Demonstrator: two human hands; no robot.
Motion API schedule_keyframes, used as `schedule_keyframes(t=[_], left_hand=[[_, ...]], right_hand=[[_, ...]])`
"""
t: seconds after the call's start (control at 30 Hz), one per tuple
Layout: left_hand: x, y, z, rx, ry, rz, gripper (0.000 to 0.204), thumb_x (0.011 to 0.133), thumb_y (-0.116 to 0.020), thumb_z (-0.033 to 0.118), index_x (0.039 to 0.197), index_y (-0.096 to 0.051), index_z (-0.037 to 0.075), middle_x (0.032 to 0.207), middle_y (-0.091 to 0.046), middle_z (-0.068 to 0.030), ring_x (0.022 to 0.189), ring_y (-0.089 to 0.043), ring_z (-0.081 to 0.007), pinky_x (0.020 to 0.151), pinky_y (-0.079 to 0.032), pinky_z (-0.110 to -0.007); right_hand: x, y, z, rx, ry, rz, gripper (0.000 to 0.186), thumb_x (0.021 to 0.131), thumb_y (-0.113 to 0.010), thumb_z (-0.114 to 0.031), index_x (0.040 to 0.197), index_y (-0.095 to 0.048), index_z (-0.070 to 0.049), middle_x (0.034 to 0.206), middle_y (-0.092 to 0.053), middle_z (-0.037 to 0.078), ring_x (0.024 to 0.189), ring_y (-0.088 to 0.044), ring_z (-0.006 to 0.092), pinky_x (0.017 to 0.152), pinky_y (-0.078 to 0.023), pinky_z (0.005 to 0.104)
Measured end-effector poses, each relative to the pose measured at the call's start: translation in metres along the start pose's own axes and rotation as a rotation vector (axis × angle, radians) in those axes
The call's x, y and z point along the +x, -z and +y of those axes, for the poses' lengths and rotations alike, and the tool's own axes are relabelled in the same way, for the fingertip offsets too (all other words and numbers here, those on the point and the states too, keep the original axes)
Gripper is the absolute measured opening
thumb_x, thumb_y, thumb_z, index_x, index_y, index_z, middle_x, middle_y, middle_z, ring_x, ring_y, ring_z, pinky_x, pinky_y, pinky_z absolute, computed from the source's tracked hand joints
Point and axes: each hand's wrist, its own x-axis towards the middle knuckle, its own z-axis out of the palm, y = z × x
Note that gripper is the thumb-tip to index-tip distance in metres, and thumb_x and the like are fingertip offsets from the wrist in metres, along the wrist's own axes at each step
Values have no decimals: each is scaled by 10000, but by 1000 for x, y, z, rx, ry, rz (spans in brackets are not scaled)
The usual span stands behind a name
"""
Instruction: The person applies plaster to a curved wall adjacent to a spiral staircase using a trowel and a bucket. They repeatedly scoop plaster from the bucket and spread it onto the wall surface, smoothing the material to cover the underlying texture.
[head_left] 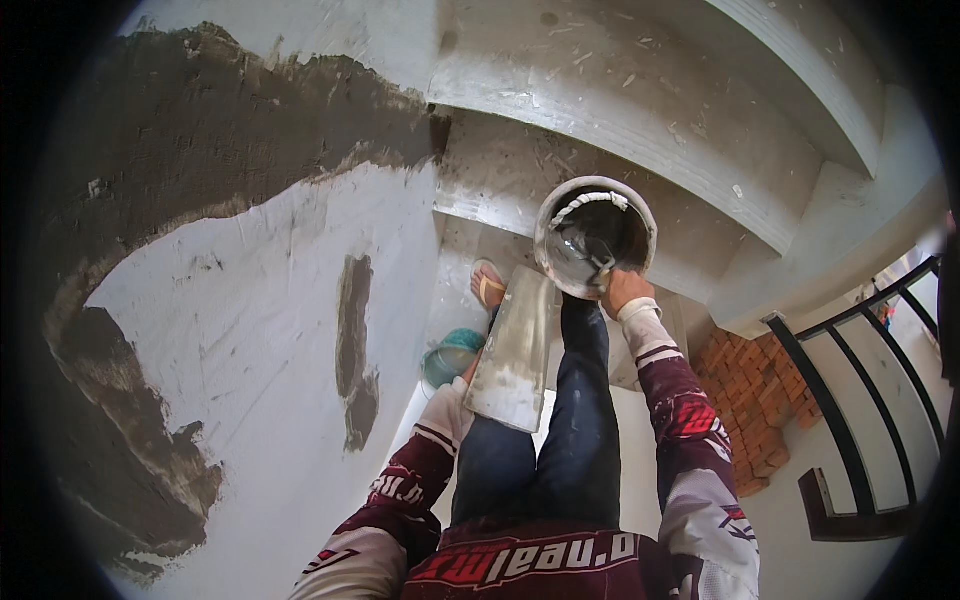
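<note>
My right hand is closed around a tool's handle at the near rim of a round pale bucket; the bucket has a white rope handle and grey mortar inside, where the tool's end is unclear. My left hand grips a long pale plastering board by its left side, its fingers partly hidden. The board is smeared with grey and tilts just left of my right leg. To the left, the white wall carries broad patches of wet-looking grey plaster.
Curved concrete steps rise ahead. A teal bucket sits by the wall, near my sandaled foot. On the right are a black railing with a drop beside it and stacked red bricks below.
</note>
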Motion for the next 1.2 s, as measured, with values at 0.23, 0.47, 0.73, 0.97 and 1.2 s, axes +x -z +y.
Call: schedule_keyframes(t=[0.23, 0.47, 0.73, 0.97, 1.2], left_hand=[[74, -22, -1, -84, 42, -318, 209, 966, -429, 197, 871, -580, 88, 835, -630, -96, 769, -593, -257, 693, -460, -405], [106, -21, -2, -191, 65, -499, 202, 961, -430, 219, 961, -564, 68, 921, -620, -121, 846, -591, -275, 761, -458, -423], [131, -49, 10, -208, 105, -658, 253, 955, -431, 244, 1063, -545, 46, 1020, -608, -149, 934, -590, -295, 839, -457, -445], [128, -69, 18, -189, 126, -738, 328, 951, -431, 266, 1153, -529, 27, 1105, -598, -174, 1011, -588, -313, 907, -455, -463], [69, -38, 21, -376, 76, -778, 416, 946, -432, 288, 1242, -513, 7, 1191, -588, -198, 1088, -587, -330, 975, -454, -482]], right_hand=[[-18, 9, -13, 90, -27, -50, 341, 795, -643, -257, 1075, -698, -70, 1000, -684, 224, 995, -648, 388, 887, -513, 458], [-24, -15, 40, 773, -41, -199, 485, 772, -743, -341, 1153, -683, -47, 748, -674, 99, 556, -632, 189, 536, -519, 341], [-119, -38, 71, 989, 131, 178, 386, 839, -696, -238, 1147, -671, -7, 716, -637, 112, 579, -594, 171, 542, -482, 330], [-173, -25, 37, 530, 456, 626, 498, 792, -728, -150, 1244, -572, -11, 864, -626, 168, 706, -622, 330, 653, -504, 384], [-172, -52, 47, 362, 492, 747, 580, 716, -767, -47, 1256, -570, -124, 974, -622, 136, 818, -626, 306, 677, -523, 384]])
